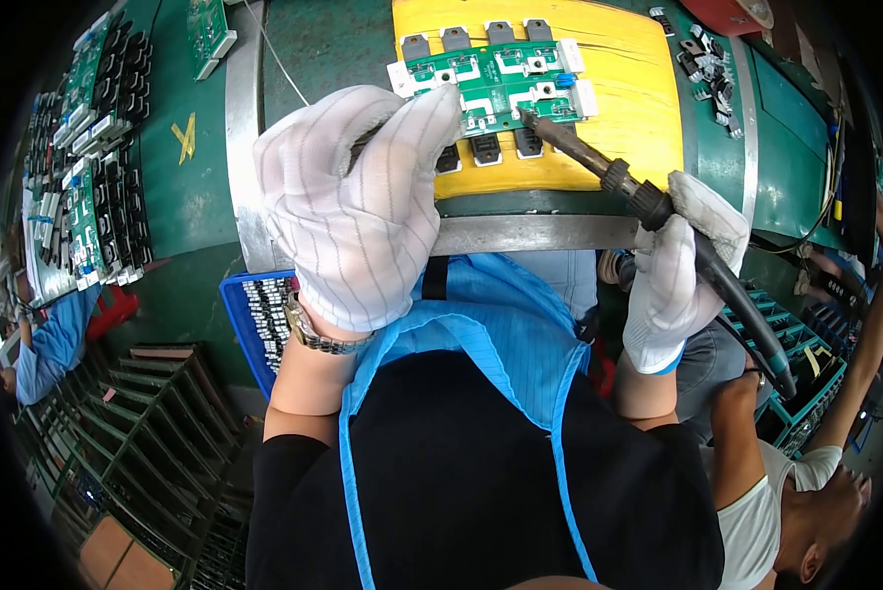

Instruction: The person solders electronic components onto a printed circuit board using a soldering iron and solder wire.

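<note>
A green circuit board lies on a yellow pad, with black flat components along its far and near edges and white connectors at its ends. My left hand, in a white striped glove, covers the board's near left corner, its fingers bent and closed on that edge. A thin pale wire runs from the far left to behind this hand; its end is hidden. My right hand, also gloved, grips a black-handled soldering iron. The iron's tip meets or nearly meets the board's near side, right of the middle.
Several filled boards stand stacked at the left. Loose black components lie at the far right. A metal strip edges the bench. A blue bin of small parts sits below. Another person is at the lower right.
</note>
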Tool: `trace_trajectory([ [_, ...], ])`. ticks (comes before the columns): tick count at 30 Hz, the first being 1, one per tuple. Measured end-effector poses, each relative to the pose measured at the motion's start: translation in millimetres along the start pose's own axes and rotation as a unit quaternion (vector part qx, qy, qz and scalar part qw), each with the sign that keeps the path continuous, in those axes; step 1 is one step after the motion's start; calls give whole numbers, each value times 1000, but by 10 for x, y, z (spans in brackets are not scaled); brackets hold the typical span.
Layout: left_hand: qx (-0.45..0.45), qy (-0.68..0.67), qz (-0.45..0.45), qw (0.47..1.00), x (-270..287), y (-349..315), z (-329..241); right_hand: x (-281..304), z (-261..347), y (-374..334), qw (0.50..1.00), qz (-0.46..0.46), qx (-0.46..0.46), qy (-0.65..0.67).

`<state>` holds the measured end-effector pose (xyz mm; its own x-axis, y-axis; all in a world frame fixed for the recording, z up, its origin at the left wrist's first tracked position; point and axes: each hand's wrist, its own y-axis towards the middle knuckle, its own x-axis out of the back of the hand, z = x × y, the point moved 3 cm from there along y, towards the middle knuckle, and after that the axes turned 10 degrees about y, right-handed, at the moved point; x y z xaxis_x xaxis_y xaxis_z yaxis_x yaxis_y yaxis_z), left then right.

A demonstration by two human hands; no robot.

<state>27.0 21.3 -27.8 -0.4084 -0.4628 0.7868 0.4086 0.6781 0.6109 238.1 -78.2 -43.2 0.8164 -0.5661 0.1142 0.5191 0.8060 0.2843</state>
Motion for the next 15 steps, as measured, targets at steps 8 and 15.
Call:
trace_trajectory([
  [8, -24, -31, -19, 999, -135, -87, 15, -24, 28, 11, 999, 4, -19, -40],
  [15, -48, 30, -88, 995, -55, 4, 0, -25, 35, 33, 999, 11, 6, -39],
])
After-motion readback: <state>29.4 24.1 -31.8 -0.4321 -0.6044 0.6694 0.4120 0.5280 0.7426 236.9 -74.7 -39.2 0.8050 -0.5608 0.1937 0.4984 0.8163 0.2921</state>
